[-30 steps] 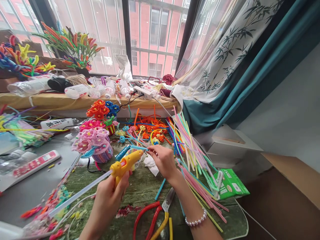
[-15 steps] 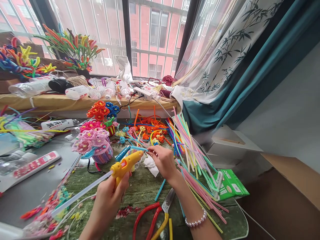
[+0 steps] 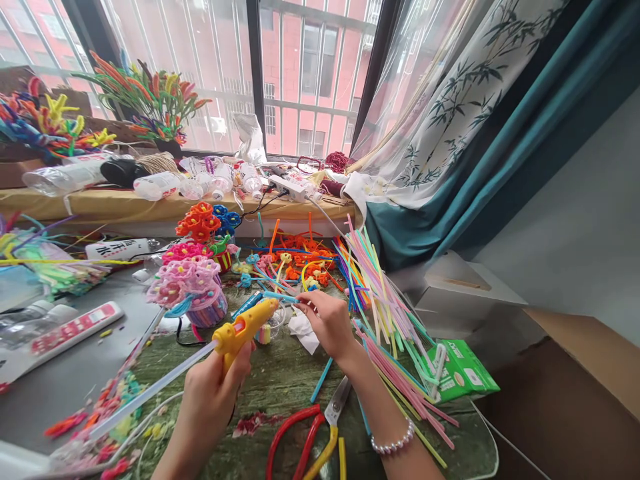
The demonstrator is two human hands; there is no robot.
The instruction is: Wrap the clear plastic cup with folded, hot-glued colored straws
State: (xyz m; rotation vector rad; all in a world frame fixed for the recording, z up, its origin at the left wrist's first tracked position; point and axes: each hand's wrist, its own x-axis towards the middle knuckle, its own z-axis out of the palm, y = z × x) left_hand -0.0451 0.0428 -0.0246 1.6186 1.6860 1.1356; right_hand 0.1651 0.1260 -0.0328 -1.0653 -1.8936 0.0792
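Observation:
My left hand (image 3: 216, 385) is wrapped round the handle of a yellow glue gun (image 3: 245, 328), a long clear glue stick (image 3: 155, 387) jutting from its rear toward the lower left. The nozzle points up and right, near a light blue stem (image 3: 281, 297). The fingertips of my right hand (image 3: 327, 321) pinch that stem at its right end. Under the hands, a white tissue (image 3: 304, 332) and a small pastel striped piece (image 3: 263, 334) lie on the green table. Red and yellow-handled scissors (image 3: 334, 410) rest close to my right forearm.
Pink fuzzy flowers stand in a striped pot (image 3: 207, 308) left of centre. Loose pastel stems (image 3: 383, 287) and a green packet (image 3: 463, 370) lie to the right. Orange pieces (image 3: 300, 250) spread at the back. Plastic bottles (image 3: 157, 185) line the windowsill.
My left hand and the glue gun have moved left and slightly down, the nozzle now farther from my right fingertips. My right hand has hardly moved and still pinches the blue stem.

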